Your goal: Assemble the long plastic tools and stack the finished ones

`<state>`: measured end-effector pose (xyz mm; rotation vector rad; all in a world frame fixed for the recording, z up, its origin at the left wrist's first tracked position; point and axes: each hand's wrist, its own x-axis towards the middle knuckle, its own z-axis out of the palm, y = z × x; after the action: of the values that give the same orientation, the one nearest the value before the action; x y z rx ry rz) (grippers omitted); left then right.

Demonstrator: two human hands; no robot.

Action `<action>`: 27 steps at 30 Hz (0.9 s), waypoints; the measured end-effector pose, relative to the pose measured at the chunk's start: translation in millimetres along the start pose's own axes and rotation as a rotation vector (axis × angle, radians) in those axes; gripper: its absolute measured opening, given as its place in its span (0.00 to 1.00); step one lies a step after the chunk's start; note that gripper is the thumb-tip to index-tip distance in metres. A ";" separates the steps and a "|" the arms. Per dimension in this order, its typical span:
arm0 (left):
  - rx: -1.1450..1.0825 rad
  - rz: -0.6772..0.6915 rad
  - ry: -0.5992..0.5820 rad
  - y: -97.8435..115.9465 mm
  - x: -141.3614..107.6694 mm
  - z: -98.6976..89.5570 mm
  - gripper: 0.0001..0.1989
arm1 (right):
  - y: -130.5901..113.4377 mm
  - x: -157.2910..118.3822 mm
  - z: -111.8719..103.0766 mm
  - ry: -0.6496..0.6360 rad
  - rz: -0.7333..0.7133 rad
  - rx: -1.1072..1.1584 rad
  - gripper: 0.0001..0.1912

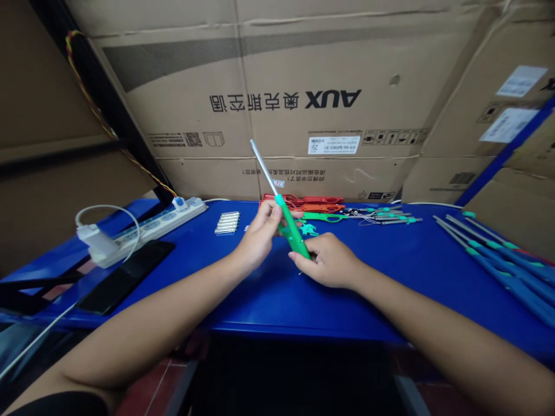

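Observation:
A green lighter [295, 236] with a long silver tube is held up over the blue table, its tube tilted to the upper left. My left hand [261, 234] is closed around the upper part of the green body, near the base of the tube. Lower down, my right hand [327, 260] grips the handle end. Just behind the hands lie small green pieces [309, 230], a green casing [325, 218] and red casings [318, 200]. Thin silver tubes with wires [392, 216] rest to the right of these.
On the left are a white power strip [162, 222] with a plugged-in charger [97, 240] and a black phone [128, 274]. Small metallic cylinders [228, 223] lie behind my left arm. Blue lighters [507, 266] sit at the right. Cardboard [281, 69] stands behind the blue table [260, 306].

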<state>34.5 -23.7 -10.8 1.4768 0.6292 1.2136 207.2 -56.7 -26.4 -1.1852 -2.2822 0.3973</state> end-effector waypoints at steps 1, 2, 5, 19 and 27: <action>0.063 0.022 0.003 1.1 0.4 -5.2 0.24 | 1.0 -0.8 -0.8 0.003 -0.002 -0.074 0.21; 0.129 0.031 0.005 2.3 1.5 -10.2 0.24 | 2.2 -1.2 -1.5 0.013 0.006 -0.145 0.21; 0.159 0.000 -0.003 2.6 6.0 -19.5 0.22 | 5.2 -1.1 -2.3 0.099 0.034 -0.224 0.14; -0.094 0.175 -0.145 -13.0 -2.0 -9.6 0.13 | 10.4 -2.0 4.6 0.150 -0.123 0.192 0.19; -0.050 0.054 0.231 -12.1 3.3 -16.2 0.22 | 11.4 3.7 -0.3 0.146 0.039 0.236 0.16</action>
<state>23.5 -10.9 -22.3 1.3298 0.7112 1.4456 213.2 -47.2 -30.4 -1.1017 -2.0272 0.5591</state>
